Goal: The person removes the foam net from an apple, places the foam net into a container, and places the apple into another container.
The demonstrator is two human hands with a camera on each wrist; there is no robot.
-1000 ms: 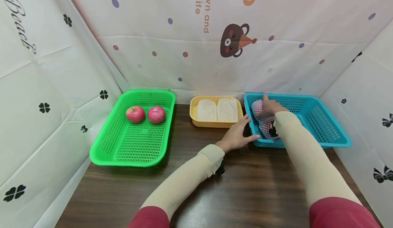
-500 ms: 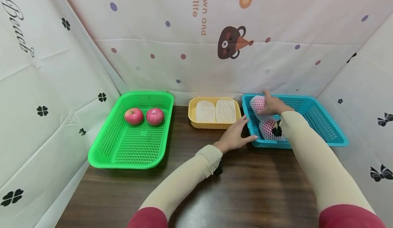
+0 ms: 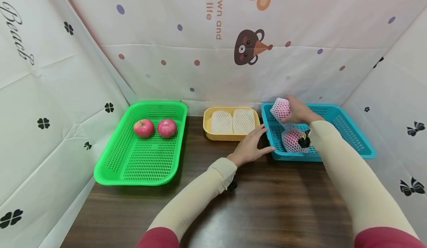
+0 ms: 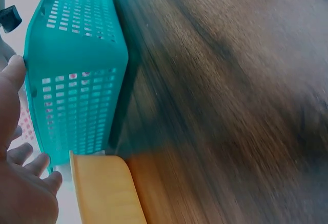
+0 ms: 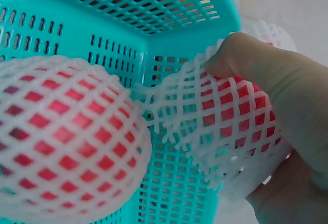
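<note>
In my head view, the left arm stretches forward from the bottom edge, and its cream sleeve [image 3: 195, 190] slants up toward the right. The left hand [image 3: 248, 148] is above the dark table [image 3: 267, 207], beside the left wall of the blue basket [image 3: 347, 135], with the fingers wide apart and the thumb pointing to the basket's near left corner. The right arm comes from the lower right and crosses above the near rim. The right hand [image 3: 299, 111] is at the far left part of the basket and holds a netted fruit [image 3: 281, 108] (red, inside a white foam net). A second netted fruit [image 3: 292, 141] lies in the near left corner. Farther left stand a yellow tray [image 3: 230, 137] with two foam nets [image 3: 221, 122] and a green basket [image 3: 146, 170] with two red fruits [image 3: 144, 128].

In my left wrist view, the left hand is at the left border, the thumb high, the other fingers lower and separated. The thumb tip overlaps the rim, but I cannot tell if it touches.

In my right wrist view, the right hand enters from the right. Its thumb presses on the net around the fruit; the other fingers are mostly hidden. The net's loose end reaches toward the second netted fruit.
</note>
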